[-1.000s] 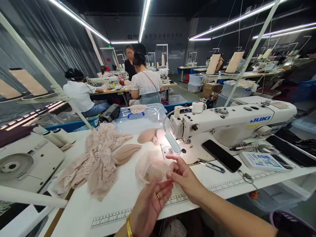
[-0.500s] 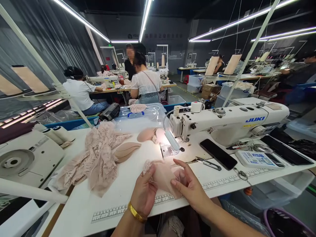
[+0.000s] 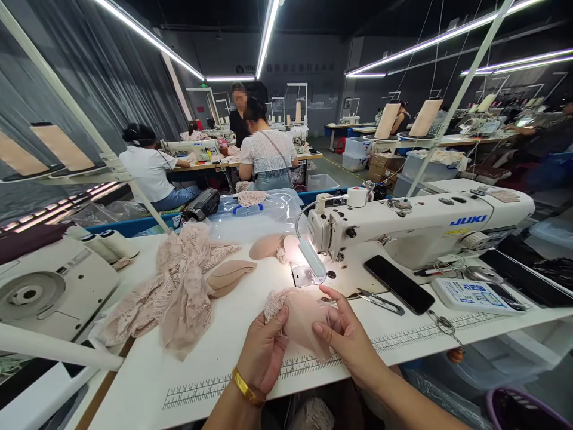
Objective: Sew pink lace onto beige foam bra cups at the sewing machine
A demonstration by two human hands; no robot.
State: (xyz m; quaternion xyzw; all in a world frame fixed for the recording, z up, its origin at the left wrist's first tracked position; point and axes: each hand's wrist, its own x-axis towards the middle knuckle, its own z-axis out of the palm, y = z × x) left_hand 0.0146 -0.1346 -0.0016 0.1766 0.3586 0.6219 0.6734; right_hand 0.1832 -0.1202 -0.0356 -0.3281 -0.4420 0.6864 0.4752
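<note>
Between my two hands, just in front of the sewing machine [image 3: 412, 221], is a beige piece of sheer fabric with a lace edge [image 3: 304, 319]. My left hand [image 3: 265, 346] pinches its lacy left side between thumb and fingers. On the right side, my right hand [image 3: 342, 334] grips the cloth with the thumb in front and fingers behind, the index finger stretched toward the machine. A lit lamp shines on the metal needle plate [image 3: 304, 276] beyond the fabric. Left of my hands lie stacked beige cup pads [image 3: 230, 278] and a heap of beige lace fabric [image 3: 185, 292].
Thread snips [image 3: 380, 301], a black phone [image 3: 398, 283] and a white-and-blue box [image 3: 477, 295] lie to the right. A printed ruler [image 3: 215, 385] runs along the table's front edge. Behind stands a clear plastic bin [image 3: 268, 221]. Several people sit or stand farther back.
The view has shifted slightly. Both hands keep hold of the fabric, and its smooth part now appears flatter and more spread between them.
</note>
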